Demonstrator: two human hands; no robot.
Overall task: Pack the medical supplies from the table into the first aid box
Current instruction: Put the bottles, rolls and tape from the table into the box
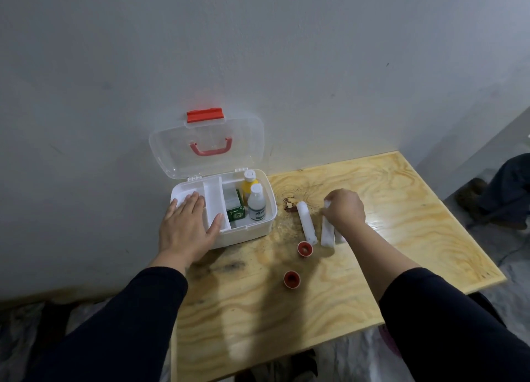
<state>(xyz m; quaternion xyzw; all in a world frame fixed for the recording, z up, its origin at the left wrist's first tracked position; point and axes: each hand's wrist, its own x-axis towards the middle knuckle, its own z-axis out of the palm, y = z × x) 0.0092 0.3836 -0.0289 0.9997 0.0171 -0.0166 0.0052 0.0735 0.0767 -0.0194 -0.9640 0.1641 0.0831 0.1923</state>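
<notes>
While the left hand [186, 226] lies flat on the box [258, 226] edge, the right hand [344, 209] pinches a white roll [327, 231].

Left hand [186, 226] is flat, palm down, fingers [192, 202] spread out. Right hand [345, 208] is curled, knuckles up, fingers tucked under. Both arms in dark sleeves.

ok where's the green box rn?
In the head view, the green box stands inside the open first aid box, left of the clear bottle and in front of the yellow bottle, beside the white tray.
</notes>
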